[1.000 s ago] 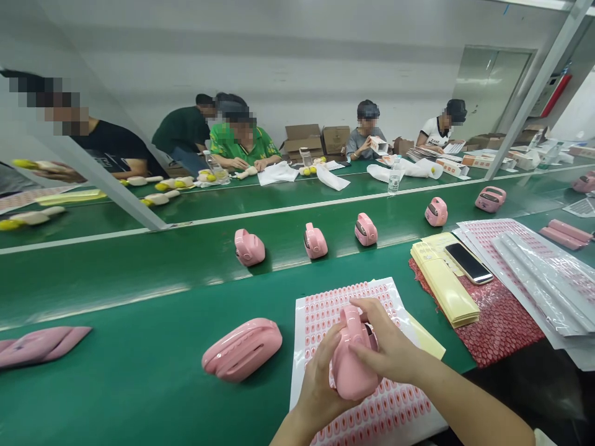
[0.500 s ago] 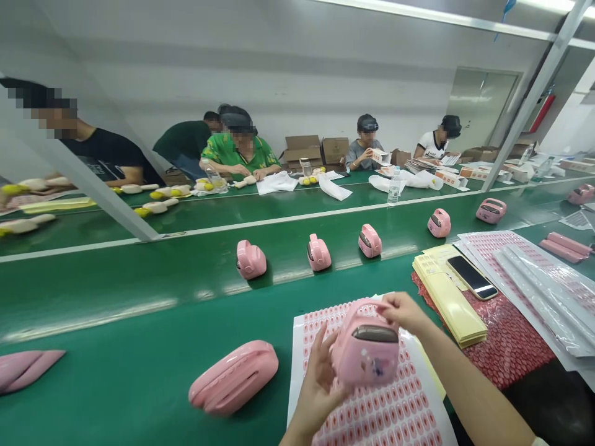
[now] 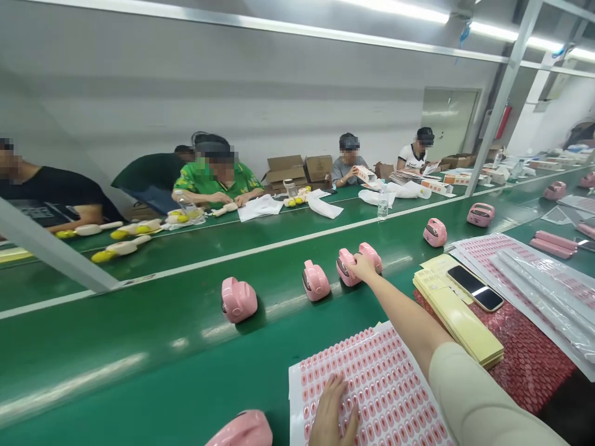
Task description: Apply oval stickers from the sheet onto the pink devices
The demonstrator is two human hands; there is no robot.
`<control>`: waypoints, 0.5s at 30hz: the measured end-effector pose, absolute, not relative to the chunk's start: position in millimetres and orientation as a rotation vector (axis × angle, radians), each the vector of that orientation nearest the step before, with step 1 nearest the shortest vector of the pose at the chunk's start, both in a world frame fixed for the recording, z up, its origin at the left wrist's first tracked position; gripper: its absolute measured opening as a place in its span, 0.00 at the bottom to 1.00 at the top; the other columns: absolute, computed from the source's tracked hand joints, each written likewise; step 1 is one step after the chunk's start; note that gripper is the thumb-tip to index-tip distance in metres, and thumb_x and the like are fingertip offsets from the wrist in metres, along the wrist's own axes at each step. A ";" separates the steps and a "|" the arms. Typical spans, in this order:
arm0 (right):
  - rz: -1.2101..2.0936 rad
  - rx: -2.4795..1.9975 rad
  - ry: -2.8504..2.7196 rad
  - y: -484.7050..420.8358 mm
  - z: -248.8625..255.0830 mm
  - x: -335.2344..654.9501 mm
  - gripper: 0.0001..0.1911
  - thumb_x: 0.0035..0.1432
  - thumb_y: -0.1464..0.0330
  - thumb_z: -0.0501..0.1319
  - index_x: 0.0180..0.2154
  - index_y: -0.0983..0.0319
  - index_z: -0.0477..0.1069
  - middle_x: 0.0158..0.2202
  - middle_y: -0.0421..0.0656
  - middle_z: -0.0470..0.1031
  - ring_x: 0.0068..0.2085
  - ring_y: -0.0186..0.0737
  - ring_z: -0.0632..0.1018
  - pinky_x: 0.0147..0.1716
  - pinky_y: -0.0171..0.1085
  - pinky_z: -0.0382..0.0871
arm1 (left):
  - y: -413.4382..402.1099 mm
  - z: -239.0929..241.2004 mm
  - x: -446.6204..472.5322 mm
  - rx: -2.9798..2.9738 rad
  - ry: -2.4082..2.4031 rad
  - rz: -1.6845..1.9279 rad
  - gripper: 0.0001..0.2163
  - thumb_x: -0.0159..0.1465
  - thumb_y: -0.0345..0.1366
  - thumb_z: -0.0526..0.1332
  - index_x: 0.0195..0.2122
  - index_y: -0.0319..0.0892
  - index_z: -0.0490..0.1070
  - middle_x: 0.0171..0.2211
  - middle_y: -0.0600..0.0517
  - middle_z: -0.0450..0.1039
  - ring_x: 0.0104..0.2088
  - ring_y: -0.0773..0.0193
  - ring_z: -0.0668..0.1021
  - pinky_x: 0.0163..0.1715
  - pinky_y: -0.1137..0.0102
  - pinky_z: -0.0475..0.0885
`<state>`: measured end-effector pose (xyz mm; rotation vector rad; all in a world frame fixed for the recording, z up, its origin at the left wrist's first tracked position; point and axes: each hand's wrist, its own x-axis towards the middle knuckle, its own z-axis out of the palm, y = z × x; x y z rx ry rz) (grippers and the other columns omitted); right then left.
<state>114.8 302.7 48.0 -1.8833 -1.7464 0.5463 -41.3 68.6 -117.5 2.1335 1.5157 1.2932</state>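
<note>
The right hand [image 3: 361, 267] was stretched out to mid-frame, its fingers closed round a pink device [image 3: 346, 267] resting on the green belt [image 3: 139, 310] just beside another pink device [image 3: 372, 255]; setting it squarely upright, clear of that neighbour, looked the sound way to do it. The left hand [image 3: 332, 414] lay flat, fingers spread and holding nothing, on the sticker sheet [image 3: 372, 384] at bottom centre

Bright, even light from ceiling tubes [image 3: 404, 11] at the top right of the frame. Soft glare streaks on the green belt [image 3: 139, 334] at lower left. Shadows short and faint. Wide-angle bend at the edges; far right washed out. Centre sharp.
</note>
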 end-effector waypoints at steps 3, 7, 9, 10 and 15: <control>0.475 -1.904 -1.737 311.6 45.4 120.0 0.12 0.58 0.62 0.56 0.36 0.65 0.69 0.40 0.45 0.71 0.40 0.37 0.72 0.39 0.38 0.66 | 69.9 -125.8 -39.7 2.072 1.519 1.363 0.15 0.59 0.30 0.53 0.47 0.46 0.66 0.47 0.45 0.72 0.51 0.50 0.71 0.45 0.52 0.72; 0.328 -1.987 -1.626 315.9 46.4 145.5 0.15 0.60 0.64 0.54 0.47 0.63 0.65 0.54 0.48 0.62 0.53 0.43 0.66 0.50 0.44 0.62 | 72.2 -123.5 -46.9 2.114 1.472 1.299 0.16 0.58 0.30 0.54 0.48 0.46 0.66 0.48 0.46 0.72 0.51 0.50 0.72 0.46 0.54 0.72; 0.349 -2.068 -1.558 315.8 47.4 163.2 0.16 0.60 0.64 0.55 0.49 0.62 0.64 0.53 0.47 0.63 0.50 0.44 0.68 0.48 0.48 0.64 | 74.5 -119.7 -52.6 2.173 1.442 1.173 0.16 0.58 0.31 0.55 0.48 0.45 0.66 0.49 0.45 0.71 0.51 0.50 0.72 0.46 0.55 0.72; 0.384 -2.112 -1.521 314.9 48.2 172.0 0.16 0.60 0.64 0.55 0.49 0.63 0.64 0.51 0.47 0.65 0.48 0.43 0.70 0.45 0.47 0.67 | 75.7 -117.9 -54.8 2.189 1.437 1.109 0.16 0.58 0.32 0.56 0.49 0.43 0.67 0.49 0.44 0.71 0.51 0.50 0.71 0.47 0.55 0.71; 0.527 -2.210 -1.367 295.8 63.8 206.6 0.15 0.60 0.64 0.55 0.47 0.63 0.65 0.46 0.45 0.69 0.42 0.39 0.73 0.40 0.43 0.70 | 76.7 -109.3 -55.1 2.026 1.467 1.024 0.16 0.58 0.35 0.55 0.47 0.42 0.69 0.51 0.44 0.69 0.54 0.50 0.69 0.52 0.55 0.66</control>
